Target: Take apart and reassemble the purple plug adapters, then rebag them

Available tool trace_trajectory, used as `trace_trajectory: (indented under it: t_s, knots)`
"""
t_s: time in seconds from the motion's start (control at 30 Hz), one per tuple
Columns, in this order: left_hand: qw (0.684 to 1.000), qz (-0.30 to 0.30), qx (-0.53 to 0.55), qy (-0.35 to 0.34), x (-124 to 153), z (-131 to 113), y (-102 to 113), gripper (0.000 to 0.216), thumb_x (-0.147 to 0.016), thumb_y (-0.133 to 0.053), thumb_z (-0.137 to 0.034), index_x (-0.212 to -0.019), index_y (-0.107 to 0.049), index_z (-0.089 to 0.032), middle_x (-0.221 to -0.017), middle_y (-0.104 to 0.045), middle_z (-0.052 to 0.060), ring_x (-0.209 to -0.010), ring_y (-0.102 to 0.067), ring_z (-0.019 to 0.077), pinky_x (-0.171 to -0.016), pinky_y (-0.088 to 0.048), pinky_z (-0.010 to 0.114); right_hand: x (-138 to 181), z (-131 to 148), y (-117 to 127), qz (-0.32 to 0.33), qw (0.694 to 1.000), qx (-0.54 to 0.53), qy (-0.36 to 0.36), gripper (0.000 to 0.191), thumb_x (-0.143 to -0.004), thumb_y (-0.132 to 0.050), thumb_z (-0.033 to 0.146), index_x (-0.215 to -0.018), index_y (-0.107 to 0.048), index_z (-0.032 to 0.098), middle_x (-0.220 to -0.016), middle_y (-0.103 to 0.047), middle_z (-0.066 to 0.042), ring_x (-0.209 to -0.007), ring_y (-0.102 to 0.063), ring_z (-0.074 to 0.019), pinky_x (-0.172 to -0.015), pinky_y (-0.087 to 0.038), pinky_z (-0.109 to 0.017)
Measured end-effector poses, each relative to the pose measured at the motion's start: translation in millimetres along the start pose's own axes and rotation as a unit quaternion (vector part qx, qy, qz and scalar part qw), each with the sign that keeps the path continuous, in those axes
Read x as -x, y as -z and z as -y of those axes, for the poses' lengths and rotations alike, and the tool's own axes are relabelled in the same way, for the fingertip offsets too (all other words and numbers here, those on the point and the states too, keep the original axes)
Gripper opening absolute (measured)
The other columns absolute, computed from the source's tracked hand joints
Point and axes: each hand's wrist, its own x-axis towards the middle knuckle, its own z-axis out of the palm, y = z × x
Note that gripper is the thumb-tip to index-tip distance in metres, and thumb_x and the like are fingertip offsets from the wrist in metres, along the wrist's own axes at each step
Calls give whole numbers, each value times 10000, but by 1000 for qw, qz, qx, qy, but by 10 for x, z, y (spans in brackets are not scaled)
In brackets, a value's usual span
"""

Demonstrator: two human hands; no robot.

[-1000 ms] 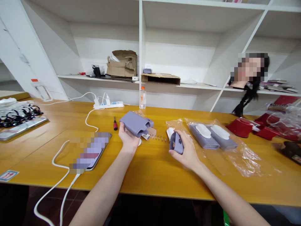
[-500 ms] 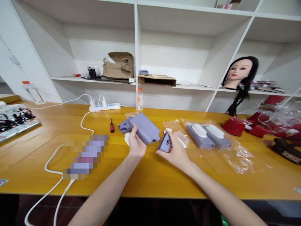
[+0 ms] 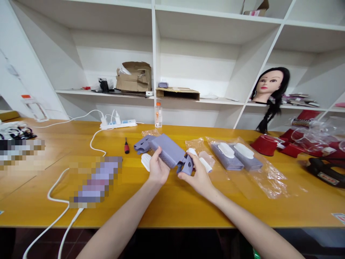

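Between the two hands, head view: lavender housing (image 3: 170,148), a box-like sleeve with rounded edges, held tilted in the left hand (image 3: 158,171). Left thumb presses the upper face; the remaining fingers pass beneath, partly hidden, clamped on the body. Just off the left fingertips, right-hand fingers and thumb pinch a short end cap (image 3: 187,166), same colour, dark hole in its outer face; right hand (image 3: 199,176) close to the housing's end, contact between the two parts uncertain. Handling (judged): light, stiff moulded plastic, matte, mildly slippery; thin edges and tabs at the ends could chip, so best grip is the broad sides at mid-length, cap by its rim. Texture: small perforations along the housing's lower side. Beyond the left fingers, a cut-out lavender shell (image 3: 142,144); beside them, a ribbed white oval cover (image 3: 146,162). Right of the right-hand fingers: smooth white part (image 3: 206,164), then two bagged units (image 3: 231,162) with white oval tops, in crinkled clear film (image 3: 272,181), soft and glossy.
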Motion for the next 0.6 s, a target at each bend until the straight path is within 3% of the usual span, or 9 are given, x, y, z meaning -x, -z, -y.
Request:
trace_trajectory:
  t_s: [0.3,0.43,0.6]
  knots:
    - [1000,-5,-17,3,31,32,-7,234,-747,-571,-239,-977,-615,-244,-919,-679,-10,-909,-609,153,-863,-440,303,21,-70,17,-39,999,-1,5,730,-610,-695,334,-1242,-345,231,-1237,-467,-103,-1090,-489,-262,-808,-466,-392]
    - [1000,-6,-20,-6,4,28,30,253,-694,-572,-174,-938,-614,-226,-812,-670,-27,-772,-623,134,-830,-455,293,20,-96,21,-42,999,-9,3,691,-618,-683,328,-1226,-366,239,-1218,-485,-96,-1071,-503,-261,-798,-471,-402]
    - [999,-22,-21,14,8,40,39,268,-657,-540,-127,-903,-606,-211,-778,-655,-27,-739,-614,136,-804,-468,301,19,-64,28,-53,998,-17,1,658,-624,-673,320,-1208,-378,248,-1173,-507,-84,-1028,-524,-249,-796,-473,-409]
